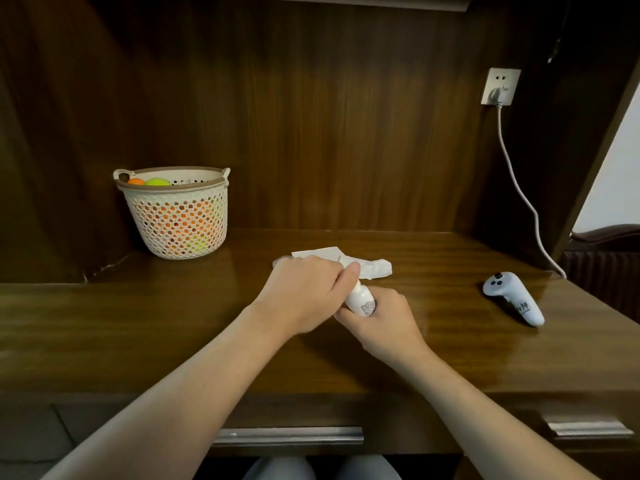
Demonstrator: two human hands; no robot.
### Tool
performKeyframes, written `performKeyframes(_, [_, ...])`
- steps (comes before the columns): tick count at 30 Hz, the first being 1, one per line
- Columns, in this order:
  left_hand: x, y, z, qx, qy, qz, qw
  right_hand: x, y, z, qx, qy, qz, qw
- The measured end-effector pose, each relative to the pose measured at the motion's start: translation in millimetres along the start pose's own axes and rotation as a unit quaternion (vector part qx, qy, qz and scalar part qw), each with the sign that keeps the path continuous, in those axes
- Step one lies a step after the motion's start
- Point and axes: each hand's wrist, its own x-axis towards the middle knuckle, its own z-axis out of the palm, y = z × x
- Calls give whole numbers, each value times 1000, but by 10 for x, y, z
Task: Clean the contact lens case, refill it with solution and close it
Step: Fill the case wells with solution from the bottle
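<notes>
Both hands meet over the middle of the wooden bench [450, 341]. The right hand [384, 320] wraps the lower body of a small white bottle [360, 299], presumably the solution, fingers curled round it with the printed label facing up. The left hand [304, 292] closes over the bottle's upper end, thumb and fingers pinched at what is likely the cap; the cap itself is hidden under the fingers. The bottle tilts away from the person, top end toward the far side.

Just behind the bottle lies a white tissue [349, 263], crumpled on its right side. A pale edge shows past the left hand's knuckles beside the tissue; it may be the lens case, but I cannot tell. The case is otherwise not visible.

Well to the left of the bottle, against the back panel, stands a perforated basket [176, 220] holding orange and green balls. Well to the right of the bottle lies a white controller [512, 299], and a white cable [519, 188] runs down from a wall socket [498, 86] behind it.

Handling judgement: the bottle looks light, smooth plastic, probably squeezable, so a hard grip on the body with the cap off could squirt liquid. Best held low on the body, twisting at the cap. It would be slippery if wet.
</notes>
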Motion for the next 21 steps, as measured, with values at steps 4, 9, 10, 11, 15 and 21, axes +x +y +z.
performKeyframes(4, [-16,-3,-31,17,8,18,1000,24,8,18,-22,17,-4,1000])
performKeyframes(9, [-12,-51,-21,-11,10,32,999,18,-25,7,-36,31,-11,999])
performKeyframes(10, [-3,-66,-9,-7,11,36,999,20,-30,0,-37,32,-13,999])
performKeyframes(11, [7,-84,7,10,11,40,999,20,-33,-3,-38,29,-14,999])
performKeyframes(15, [64,-163,45,-61,36,-28,997,24,-43,12,-51,20,-7,998])
performKeyframes(21, [68,-188,114,-379,-12,-98,920,140,-89,-28,9,-16,22,1000])
